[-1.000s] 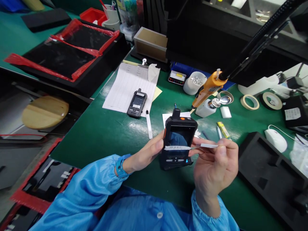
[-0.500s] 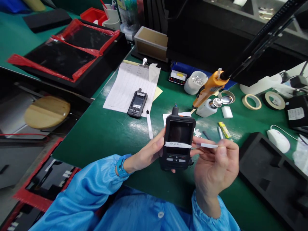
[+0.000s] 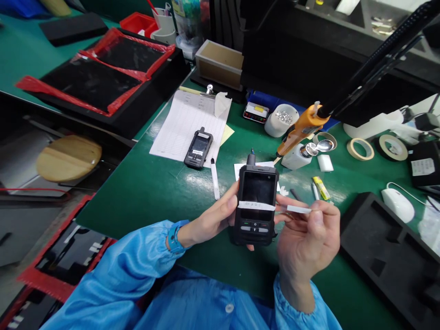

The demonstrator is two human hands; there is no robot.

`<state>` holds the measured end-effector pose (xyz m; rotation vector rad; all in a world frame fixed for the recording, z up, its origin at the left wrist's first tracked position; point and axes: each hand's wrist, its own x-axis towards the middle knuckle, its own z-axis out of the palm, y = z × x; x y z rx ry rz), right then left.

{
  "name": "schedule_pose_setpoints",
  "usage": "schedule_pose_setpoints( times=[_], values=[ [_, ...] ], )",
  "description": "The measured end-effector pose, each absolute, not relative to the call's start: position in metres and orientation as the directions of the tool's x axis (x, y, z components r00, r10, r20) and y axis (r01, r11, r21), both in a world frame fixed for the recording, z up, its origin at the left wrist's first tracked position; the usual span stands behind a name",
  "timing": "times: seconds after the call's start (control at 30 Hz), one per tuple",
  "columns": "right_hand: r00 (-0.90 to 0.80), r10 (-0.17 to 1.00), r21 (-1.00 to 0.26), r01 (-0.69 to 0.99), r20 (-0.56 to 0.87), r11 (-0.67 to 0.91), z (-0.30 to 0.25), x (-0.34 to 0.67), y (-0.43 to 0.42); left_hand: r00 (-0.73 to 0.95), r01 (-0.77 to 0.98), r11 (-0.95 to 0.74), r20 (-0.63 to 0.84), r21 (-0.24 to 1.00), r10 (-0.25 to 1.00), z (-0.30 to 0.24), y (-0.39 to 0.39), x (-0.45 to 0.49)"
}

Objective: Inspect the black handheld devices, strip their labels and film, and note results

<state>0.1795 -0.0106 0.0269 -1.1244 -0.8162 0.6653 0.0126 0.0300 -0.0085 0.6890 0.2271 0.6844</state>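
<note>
A black handheld radio (image 3: 255, 224) with a screen, keys and a stubby antenna is held upright in my left hand (image 3: 216, 215), thumb along its left edge and fingers behind. A white label strip (image 3: 256, 206) with faint writing runs across its screen. My right hand (image 3: 307, 238) pinches a slim white tool (image 3: 298, 209) between thumb and forefinger. Its thin end points at the radio's right side; whether it touches I cannot tell. Other fingers of this hand reach close to the radio's edge. A second radio (image 3: 198, 149) lies on a printed sheet (image 3: 168, 137).
An orange electric screwdriver (image 3: 299, 130) hangs above a pump bottle (image 3: 297, 156). Near it are a cup of screws (image 3: 282, 120) and tape rolls (image 3: 360, 149). A capped white pen-like tool (image 3: 215, 178) lies left; a black foam tray (image 3: 388, 256) and a mouse (image 3: 398, 204) are right.
The view has shifted slightly. Both hands keep their grip, and the radio is turned a little more squarely towards me. Nothing has been taken up or let go.
</note>
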Motion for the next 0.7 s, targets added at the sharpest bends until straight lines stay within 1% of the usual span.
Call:
schedule_pose_setpoints(
  times=[0.17, 0.4, 0.57, 0.7],
  values=[
    [0.551, 0.799, -0.947, -0.048, 0.241, 0.318, 0.0275, 0.1789, -0.0108, 0.761, -0.522, 0.575, 0.039, 0.630, 0.648, -0.0068, 0.0302, 0.0142],
    [0.544, 0.808, -0.953, -0.043, 0.228, 0.299, 0.0260, 0.1780, -0.0111, 0.782, -0.518, 0.607, 0.045, 0.603, 0.622, -0.0086, 0.0305, 0.0123],
    [0.544, 0.807, -0.954, -0.038, 0.229, 0.297, 0.0237, 0.1787, -0.0115, 0.785, -0.514, 0.625, 0.028, 0.587, 0.619, -0.0111, 0.0297, 0.0108],
    [0.534, 0.811, -0.949, -0.044, 0.240, 0.311, 0.0223, 0.1790, -0.0130, 0.773, -0.523, 0.601, 0.039, 0.604, 0.633, -0.0099, 0.0293, 0.0119]
  ],
)
